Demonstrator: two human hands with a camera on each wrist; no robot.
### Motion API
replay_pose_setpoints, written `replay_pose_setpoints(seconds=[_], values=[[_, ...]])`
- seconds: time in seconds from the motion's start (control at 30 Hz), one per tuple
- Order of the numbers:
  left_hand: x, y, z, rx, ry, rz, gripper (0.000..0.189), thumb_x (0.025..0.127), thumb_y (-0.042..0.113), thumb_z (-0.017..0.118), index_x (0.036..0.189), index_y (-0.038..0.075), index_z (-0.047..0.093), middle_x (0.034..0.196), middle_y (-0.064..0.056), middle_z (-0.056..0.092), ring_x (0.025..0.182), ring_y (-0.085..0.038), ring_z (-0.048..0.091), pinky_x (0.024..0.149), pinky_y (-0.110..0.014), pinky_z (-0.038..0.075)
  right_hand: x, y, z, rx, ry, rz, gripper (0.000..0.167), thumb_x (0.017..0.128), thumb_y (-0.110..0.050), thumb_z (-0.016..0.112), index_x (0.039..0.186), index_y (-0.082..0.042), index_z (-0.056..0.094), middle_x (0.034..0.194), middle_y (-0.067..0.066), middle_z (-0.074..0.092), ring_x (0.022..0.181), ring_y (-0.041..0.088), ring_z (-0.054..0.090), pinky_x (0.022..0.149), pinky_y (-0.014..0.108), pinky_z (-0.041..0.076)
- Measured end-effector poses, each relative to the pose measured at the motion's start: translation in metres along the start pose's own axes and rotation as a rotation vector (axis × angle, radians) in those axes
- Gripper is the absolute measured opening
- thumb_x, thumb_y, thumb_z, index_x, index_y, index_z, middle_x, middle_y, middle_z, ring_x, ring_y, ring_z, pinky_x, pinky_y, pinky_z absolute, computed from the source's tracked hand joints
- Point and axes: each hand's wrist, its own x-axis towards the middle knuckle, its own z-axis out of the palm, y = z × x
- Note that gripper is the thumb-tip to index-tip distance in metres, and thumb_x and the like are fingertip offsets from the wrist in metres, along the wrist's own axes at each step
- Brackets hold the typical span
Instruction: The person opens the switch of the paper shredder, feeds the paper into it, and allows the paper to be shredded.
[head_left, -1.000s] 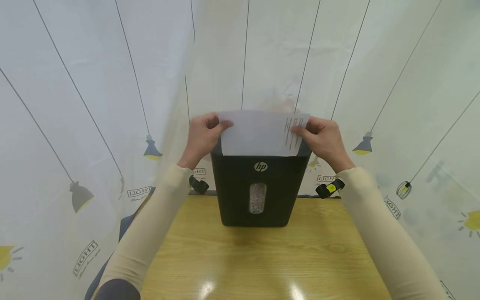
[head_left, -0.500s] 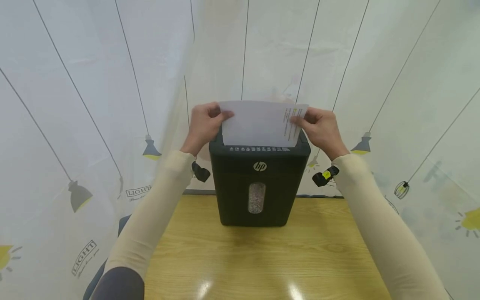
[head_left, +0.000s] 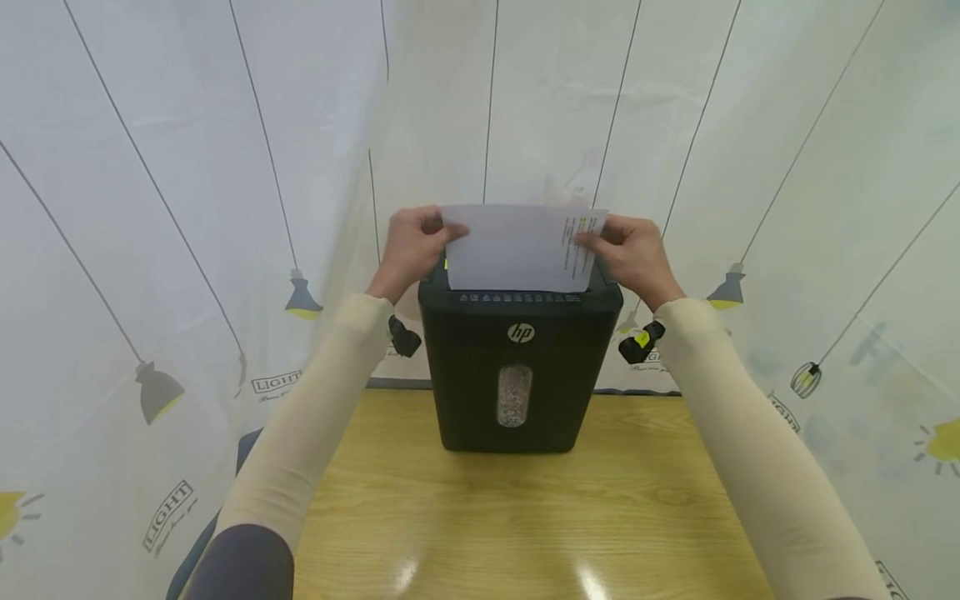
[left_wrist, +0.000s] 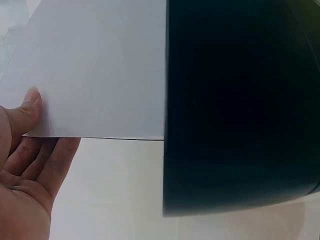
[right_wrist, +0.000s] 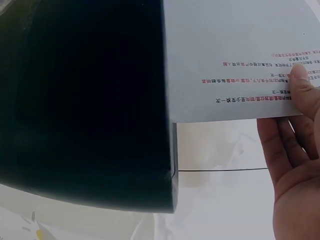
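A black HP paper shredder (head_left: 465, 383) stands upright on the table, shredded bits showing through its oval front window (head_left: 513, 396). Above its top, a sheet of paper (head_left: 510, 250) spans between both hands, its lower edge at the feed slot area behind the row of icons. My left hand (head_left: 411, 246) pinches the sheet's left edge, thumb (left_wrist: 32, 105) in front and fingers behind. At the opposite edge my right hand (head_left: 633, 254) pinches it the same way, over lines of black and red print (right_wrist: 250, 90). In both wrist views the shredder's body hides the sheet's far part.
The wooden table (head_left: 510, 517) extends in front of the shredder. Behind and at the sides hangs a pale sheet (head_left: 562, 108) printed with lamps. Black wrist devices (head_left: 641, 343) sit under both sleeves. A dark blue edge (head_left: 197, 554) shows at the lower left.
Both hands rose with the paper and uncovered the shredder's row of icons. Since then the right hand and the sheet's right edge have shifted slightly left. The shredder stays in place.
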Motion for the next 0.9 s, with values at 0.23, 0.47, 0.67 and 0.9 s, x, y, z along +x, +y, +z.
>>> replay_pose_setpoints(seconds=[0.23,0.47,0.67,0.9], values=[[0.002,-0.004,0.001,0.018,-0.021,-0.028,0.021,0.093,0.027,0.077,0.105,0.009,0.079,0.103,-0.008,0.08,0.091,-0.017,0.075,0.074,-0.027,0.053,0.005,0.003,0.001,-0.013,-0.014,0.018,0.038,0.098,-0.039,0.069,0.129,-0.017,0.072,0.123,0.01,0.076,0.11,0.026,0.074,0.1,0.047,0.056],[0.002,-0.006,0.002,0.039,-0.026,-0.049,0.022,0.093,0.027,0.078,0.103,0.008,0.079,0.102,-0.009,0.08,0.091,-0.019,0.074,0.074,-0.028,0.052,0.006,0.006,0.004,-0.012,-0.025,0.024,0.036,0.098,-0.039,0.07,0.125,-0.016,0.074,0.12,0.01,0.076,0.108,0.024,0.074,0.097,0.045,0.056],[0.0,-0.008,0.003,0.059,-0.057,-0.073,0.022,0.093,0.026,0.077,0.102,0.006,0.078,0.104,-0.011,0.079,0.094,-0.021,0.073,0.081,-0.035,0.057,0.004,0.012,0.007,-0.036,-0.056,0.045,0.037,0.097,-0.039,0.071,0.124,-0.014,0.075,0.119,0.012,0.076,0.109,0.026,0.073,0.099,0.047,0.055],[-0.002,-0.012,0.006,0.074,-0.11,-0.11,0.025,0.094,0.029,0.076,0.107,0.007,0.077,0.111,-0.011,0.078,0.106,-0.025,0.073,0.093,-0.042,0.058,0.002,0.02,0.008,-0.07,-0.096,0.069,0.039,0.096,-0.041,0.071,0.124,-0.015,0.075,0.12,0.012,0.076,0.112,0.028,0.072,0.101,0.05,0.054]])
